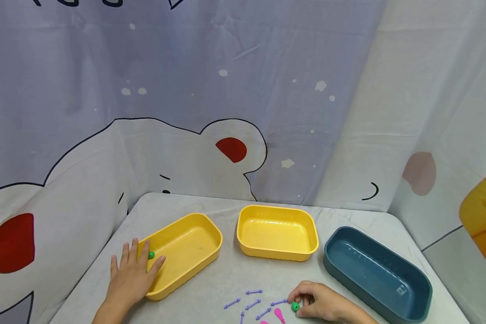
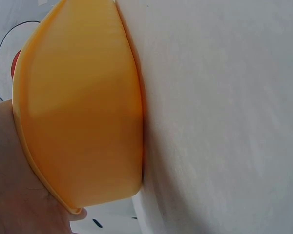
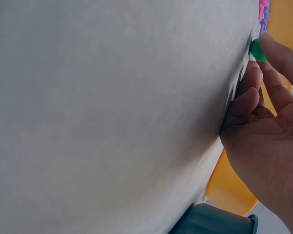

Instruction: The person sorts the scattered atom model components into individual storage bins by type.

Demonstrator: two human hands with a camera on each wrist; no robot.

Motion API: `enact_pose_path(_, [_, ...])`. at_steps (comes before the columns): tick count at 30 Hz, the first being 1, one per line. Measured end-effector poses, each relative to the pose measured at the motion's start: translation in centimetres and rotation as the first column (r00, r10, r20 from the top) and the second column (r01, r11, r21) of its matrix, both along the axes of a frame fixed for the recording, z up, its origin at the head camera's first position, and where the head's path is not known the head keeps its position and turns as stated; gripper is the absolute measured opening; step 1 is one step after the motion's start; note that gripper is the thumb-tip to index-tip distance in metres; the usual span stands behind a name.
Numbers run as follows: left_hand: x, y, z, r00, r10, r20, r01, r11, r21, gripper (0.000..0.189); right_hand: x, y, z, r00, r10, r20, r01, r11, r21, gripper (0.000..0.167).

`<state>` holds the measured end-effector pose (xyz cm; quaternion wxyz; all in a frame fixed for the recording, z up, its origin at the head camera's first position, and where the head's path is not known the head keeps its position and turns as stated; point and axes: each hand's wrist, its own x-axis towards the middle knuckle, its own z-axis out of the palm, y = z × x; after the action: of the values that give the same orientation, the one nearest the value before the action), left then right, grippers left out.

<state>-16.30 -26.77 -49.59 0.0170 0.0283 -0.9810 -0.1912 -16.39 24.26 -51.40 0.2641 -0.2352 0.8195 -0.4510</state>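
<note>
My right hand (image 1: 321,302) pinches a green bead (image 1: 294,307) with a hole in it, at the tabletop. In the right wrist view, thumb and fingertip meet the bead (image 3: 258,50) low over the surface. Beside it lie several purple double-ended sticks (image 1: 263,314) and a pink teardrop-shaped piece (image 1: 279,315). My left hand (image 1: 130,274) rests on the near left rim of a yellow tray (image 1: 186,252), fingers spread. Another green bead (image 1: 151,254) shows inside that tray beside the index finger. In the left wrist view, the tray wall (image 2: 83,107) hides most of the fingers.
A second yellow tray (image 1: 277,254) stands at the back middle. At the right is a dark blue tray (image 1: 376,274), close to my right forearm. A printed cloth (image 1: 178,67) hangs behind the white table (image 1: 227,274).
</note>
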Motion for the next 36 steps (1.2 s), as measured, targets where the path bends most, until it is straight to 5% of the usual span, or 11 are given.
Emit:
enact_pose_path(6, [-0.1, -0.1, -0.1, 1.000, 0.003, 0.013, -0.003, 1.000, 0.015, 0.092, 0.0, 0.0, 0.0, 0.999, 0.016, -0.046, -0.015, 1.000, 0.013, 0.019])
enact_pose_path(16, [-0.3, -0.1, -0.1, 1.000, 0.006, 0.027, -0.007, 1.000, 0.013, 0.094, 0.2, -0.1, 0.3, 0.999, -0.049, 0.004, 0.049, 0.999, 0.023, 0.015])
enact_pose_path(36, [-0.3, -0.3, -0.4, 1.000, 0.005, 0.026, -0.006, 1.000, 0.022, 0.094, -1.1, -1.8, 2.3, 0.994, -0.050, -0.097, 0.052, 0.999, 0.013, 0.019])
